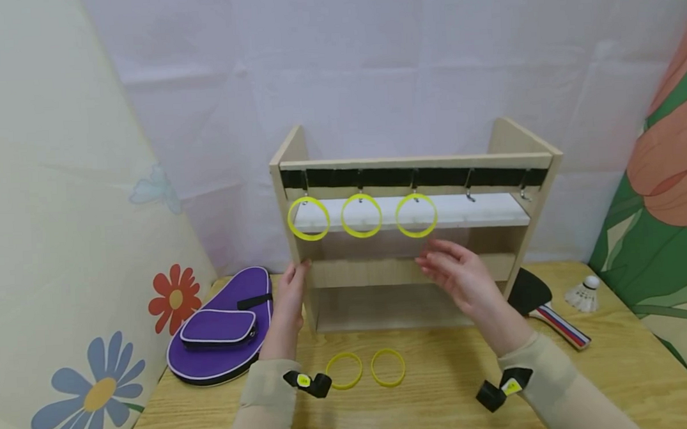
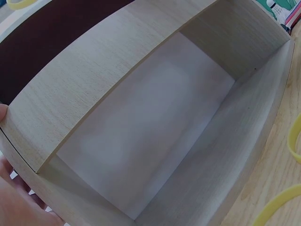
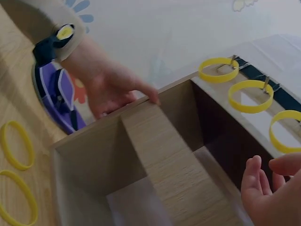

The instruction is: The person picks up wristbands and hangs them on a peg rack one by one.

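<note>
A wooden shelf unit (image 1: 375, 272) stands upright on the table, with a row of metal hooks along its black strip (image 1: 445, 175). One yellow ring each hangs from the left hook, the second and the third, the third ring (image 1: 417, 235) being in the middle. The two right-hand hooks, such as the fourth hook (image 1: 470, 195), carry nothing. My left hand (image 1: 291, 293) holds the shelf's left side panel, thumb at its front edge and fingers on the outer face. Just below and right of the third ring, my right hand (image 1: 458, 273) is raised with loosely bent fingers, holding nothing.
Two more yellow rings lie flat before the shelf, a left ring (image 1: 345, 387) and a right ring (image 1: 389, 385). A purple racket case (image 1: 212, 367) lies left of the shelf. To its right are a table tennis bat (image 1: 561, 326) and a shuttlecock (image 1: 584, 295).
</note>
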A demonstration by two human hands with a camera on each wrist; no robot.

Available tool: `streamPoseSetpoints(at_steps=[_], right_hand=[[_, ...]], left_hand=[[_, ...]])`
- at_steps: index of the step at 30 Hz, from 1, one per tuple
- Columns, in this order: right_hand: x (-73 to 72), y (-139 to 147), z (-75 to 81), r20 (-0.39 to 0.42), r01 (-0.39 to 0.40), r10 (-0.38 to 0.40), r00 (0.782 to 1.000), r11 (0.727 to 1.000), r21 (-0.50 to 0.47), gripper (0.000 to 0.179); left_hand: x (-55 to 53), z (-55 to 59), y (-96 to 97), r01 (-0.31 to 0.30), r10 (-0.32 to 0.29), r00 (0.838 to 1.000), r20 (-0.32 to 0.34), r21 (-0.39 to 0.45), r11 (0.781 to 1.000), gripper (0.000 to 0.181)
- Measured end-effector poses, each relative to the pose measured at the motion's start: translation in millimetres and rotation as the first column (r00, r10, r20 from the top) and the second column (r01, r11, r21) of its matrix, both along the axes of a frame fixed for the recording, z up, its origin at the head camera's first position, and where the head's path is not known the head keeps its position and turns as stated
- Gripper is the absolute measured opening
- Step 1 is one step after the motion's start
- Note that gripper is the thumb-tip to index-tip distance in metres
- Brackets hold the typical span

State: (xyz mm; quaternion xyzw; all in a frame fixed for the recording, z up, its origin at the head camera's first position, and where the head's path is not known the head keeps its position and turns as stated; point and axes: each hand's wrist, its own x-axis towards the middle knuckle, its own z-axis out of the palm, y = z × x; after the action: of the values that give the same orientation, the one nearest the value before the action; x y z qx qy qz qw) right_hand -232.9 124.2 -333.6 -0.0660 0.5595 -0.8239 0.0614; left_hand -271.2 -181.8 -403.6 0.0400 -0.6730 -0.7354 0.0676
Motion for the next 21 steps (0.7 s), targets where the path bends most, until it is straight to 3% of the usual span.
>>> streamPoseSetpoints(at_steps=[11,21], right_hand=[[3.7,-6,-35.0,-0.028,-0.044,0.048,0.998,0.990,0.133,0.047],[9.9,-14,-64.0,0.051,-0.061,0.052,0.997,0.978,0.199,0.046]], left_hand=[[0.2,0.2,0.4,-0.017,0.017,1.000,0.000,-0.001,1.000,0.050],[0.5,0.7,0.3,-0.011,0.011,1.000,-0.011,-0.014,1.000,0.051]])
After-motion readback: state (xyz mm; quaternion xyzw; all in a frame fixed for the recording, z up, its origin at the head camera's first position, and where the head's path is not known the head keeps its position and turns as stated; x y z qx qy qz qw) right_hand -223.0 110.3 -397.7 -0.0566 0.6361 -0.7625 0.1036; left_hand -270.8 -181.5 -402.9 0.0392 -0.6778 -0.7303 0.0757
